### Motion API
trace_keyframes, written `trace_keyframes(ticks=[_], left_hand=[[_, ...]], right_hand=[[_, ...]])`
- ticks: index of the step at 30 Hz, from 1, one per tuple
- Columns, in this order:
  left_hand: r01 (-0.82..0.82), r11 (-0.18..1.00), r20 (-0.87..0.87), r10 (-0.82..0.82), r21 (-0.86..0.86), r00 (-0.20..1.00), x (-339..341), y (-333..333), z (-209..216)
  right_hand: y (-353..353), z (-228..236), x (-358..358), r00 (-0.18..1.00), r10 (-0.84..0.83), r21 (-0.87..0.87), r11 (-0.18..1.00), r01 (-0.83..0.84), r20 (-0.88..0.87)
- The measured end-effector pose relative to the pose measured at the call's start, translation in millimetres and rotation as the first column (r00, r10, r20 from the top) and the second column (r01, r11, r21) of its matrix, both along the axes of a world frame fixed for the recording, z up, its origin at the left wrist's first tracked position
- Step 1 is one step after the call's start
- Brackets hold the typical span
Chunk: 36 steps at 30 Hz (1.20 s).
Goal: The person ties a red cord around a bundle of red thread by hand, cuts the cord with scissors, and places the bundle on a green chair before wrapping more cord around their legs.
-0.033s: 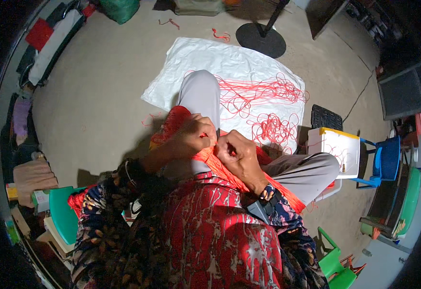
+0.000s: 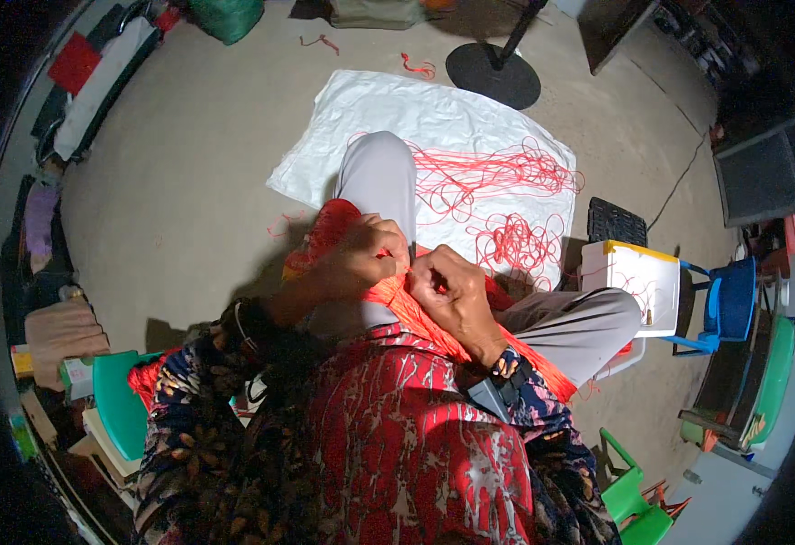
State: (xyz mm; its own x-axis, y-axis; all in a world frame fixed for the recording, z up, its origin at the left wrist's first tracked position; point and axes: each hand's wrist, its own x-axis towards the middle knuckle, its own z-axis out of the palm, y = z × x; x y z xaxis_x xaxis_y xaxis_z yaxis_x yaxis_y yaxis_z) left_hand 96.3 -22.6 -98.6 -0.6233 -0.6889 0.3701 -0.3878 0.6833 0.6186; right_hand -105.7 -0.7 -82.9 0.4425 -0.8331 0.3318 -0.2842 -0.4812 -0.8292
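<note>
Over my lap, my left hand (image 2: 370,261) and my right hand (image 2: 457,295) meet with bent, pinching fingers. Both close on a hank of orange-red cord (image 2: 423,329), though the exact strand between the fingertips is too small to make out. The hank runs under my right wrist and across my right thigh to a thick bundle (image 2: 550,371). Beyond my knees, loose red cord (image 2: 520,243) lies in loops and long strands on a white sheet (image 2: 370,102).
A white box with a yellow rim (image 2: 616,282) stands by my right knee, with a blue chair (image 2: 732,295) beyond it. A black stand base (image 2: 493,76) rests past the sheet. Green chairs (image 2: 120,404) flank me. Red cord scraps (image 2: 418,67) lie on the floor.
</note>
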Motion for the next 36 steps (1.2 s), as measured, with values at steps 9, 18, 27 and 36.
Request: trace_keyframes(ticks=[9, 18, 27, 36], left_hand=[[-0.037, 0.976, -0.101, 0.060, 0.217, 0.993, 3.4, 0.5, 2.2], [-0.137, 0.939, -0.203, 0.208, 0.314, 0.957, 5.4, 6.3, -4.7], [-0.148, 0.933, -0.225, 0.230, 0.329, 0.947, 3.9, 10.6, 11.6], [-0.151, 0.919, -0.300, 0.269, 0.364, 0.915, 2.9, 8.2, 4.8]], right_hand=[[3.1, -15.7, -12.9, 0.985, -0.015, 0.328, 0.944, -0.043, 0.172], [6.6, -21.7, -26.2, 0.995, 0.052, 0.443, 0.892, -0.086, 0.088], [6.9, -21.5, -23.6, 0.995, 0.063, 0.438, 0.895, -0.091, 0.078], [8.8, -22.2, -23.9, 0.992, 0.107, 0.428, 0.895, -0.126, 0.069]])
